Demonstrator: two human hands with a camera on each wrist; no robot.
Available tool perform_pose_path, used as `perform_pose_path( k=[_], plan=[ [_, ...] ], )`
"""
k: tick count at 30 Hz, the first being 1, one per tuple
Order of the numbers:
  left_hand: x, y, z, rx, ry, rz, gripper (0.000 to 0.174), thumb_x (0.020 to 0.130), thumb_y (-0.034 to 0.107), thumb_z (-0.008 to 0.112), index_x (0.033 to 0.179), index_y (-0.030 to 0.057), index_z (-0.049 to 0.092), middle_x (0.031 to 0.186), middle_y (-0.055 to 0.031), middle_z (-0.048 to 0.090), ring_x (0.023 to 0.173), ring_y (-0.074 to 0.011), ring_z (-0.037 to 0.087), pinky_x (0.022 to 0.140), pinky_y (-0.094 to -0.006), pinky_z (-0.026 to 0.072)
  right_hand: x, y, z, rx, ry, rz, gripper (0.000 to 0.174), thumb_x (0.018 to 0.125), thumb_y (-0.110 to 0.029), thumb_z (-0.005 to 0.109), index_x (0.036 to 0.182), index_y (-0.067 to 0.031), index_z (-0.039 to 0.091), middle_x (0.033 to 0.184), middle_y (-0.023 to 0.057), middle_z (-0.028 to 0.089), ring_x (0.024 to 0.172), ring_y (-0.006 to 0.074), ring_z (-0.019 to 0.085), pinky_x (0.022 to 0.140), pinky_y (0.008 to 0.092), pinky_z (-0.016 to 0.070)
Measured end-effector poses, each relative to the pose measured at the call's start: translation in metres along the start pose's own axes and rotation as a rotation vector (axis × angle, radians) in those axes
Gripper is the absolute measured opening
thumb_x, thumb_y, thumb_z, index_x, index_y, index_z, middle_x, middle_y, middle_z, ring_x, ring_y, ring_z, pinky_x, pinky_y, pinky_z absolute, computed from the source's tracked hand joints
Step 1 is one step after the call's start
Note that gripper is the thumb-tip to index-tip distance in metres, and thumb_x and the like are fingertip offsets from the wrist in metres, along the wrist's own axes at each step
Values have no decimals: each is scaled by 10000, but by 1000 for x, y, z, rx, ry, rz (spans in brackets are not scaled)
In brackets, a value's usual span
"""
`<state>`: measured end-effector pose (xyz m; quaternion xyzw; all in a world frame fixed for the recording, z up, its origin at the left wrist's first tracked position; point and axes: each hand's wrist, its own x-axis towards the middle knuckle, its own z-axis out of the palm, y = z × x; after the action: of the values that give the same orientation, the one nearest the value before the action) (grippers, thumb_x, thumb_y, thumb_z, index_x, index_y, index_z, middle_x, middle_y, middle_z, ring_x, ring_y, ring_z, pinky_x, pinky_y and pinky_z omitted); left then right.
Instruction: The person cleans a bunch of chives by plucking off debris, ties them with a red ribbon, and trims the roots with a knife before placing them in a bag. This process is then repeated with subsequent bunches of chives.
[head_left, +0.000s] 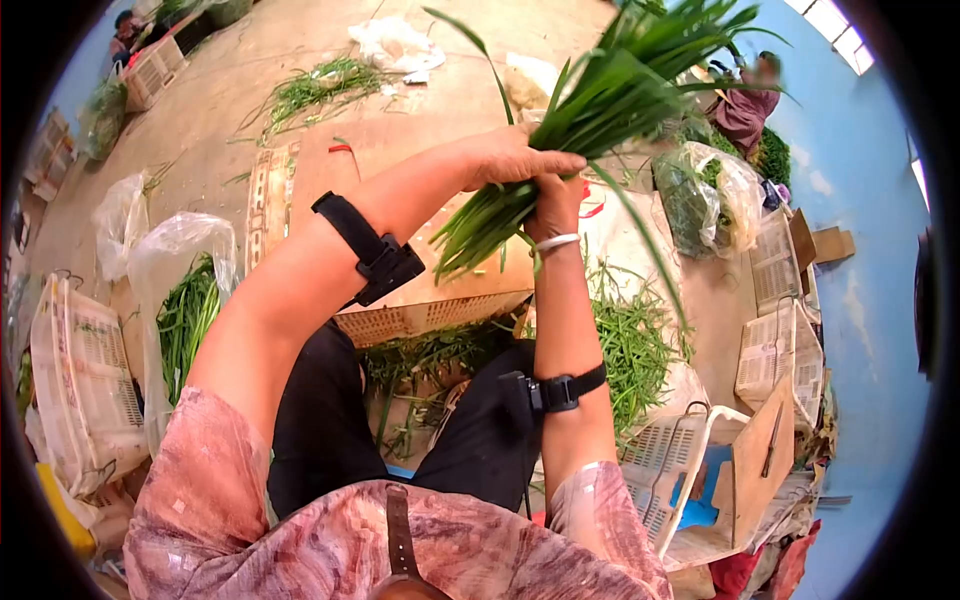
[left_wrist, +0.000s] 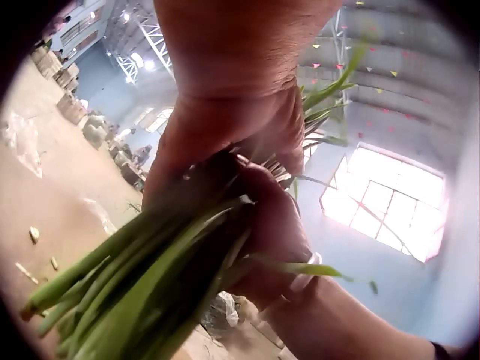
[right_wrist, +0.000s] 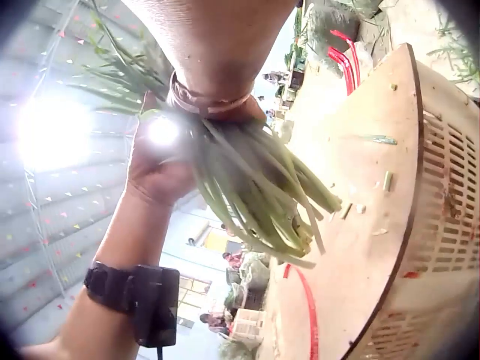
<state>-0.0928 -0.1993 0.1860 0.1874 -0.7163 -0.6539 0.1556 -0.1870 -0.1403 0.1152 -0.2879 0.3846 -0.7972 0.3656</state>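
Head: left hand [head_left: 512,158] and right hand [head_left: 555,207] grip greens [head_left: 622,95]; top cut off.

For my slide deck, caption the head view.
Left hand and right hand grip a bunch of long-bladed greens above a board-topped crate.

Leaf bunch [head_left: 620,100] deep green, stalks [right_wrist: 259,199] paler; shirt [head_left: 470,535] pink-grey, marbled; trousers [head_left: 312,430] black; wall [head_left: 870,420] blue.

Super bright in here tbh: blue wall [head_left: 870,420], tan floor [head_left: 230,85], blown-out paned window [left_wrist: 386,202], white roof trusses [left_wrist: 156,45] overhead.
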Motion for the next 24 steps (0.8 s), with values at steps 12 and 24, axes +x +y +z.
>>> perform_pose_path(
  k=[12,24],
  plan=[
    [-31,48,-6,622,135,442,946,697,652,579,1393,115,229,1322,-217,383,1190,-305,423,934,-392,400,-37,-11,-36,538,38,313,197,822,-112,563,955,32,544,882,152,615,789,267,617,728,408,533],
    [-105,-81,16,-144,-83,89,749,655,318,757,1237,10,401,1066,-114,561,1022,-218,528,876,-299,414,-13,-21,4,283,102,324,121,758,2,597,850,66,550,744,139,605,606,234,611,552,354,547]
  ],
)
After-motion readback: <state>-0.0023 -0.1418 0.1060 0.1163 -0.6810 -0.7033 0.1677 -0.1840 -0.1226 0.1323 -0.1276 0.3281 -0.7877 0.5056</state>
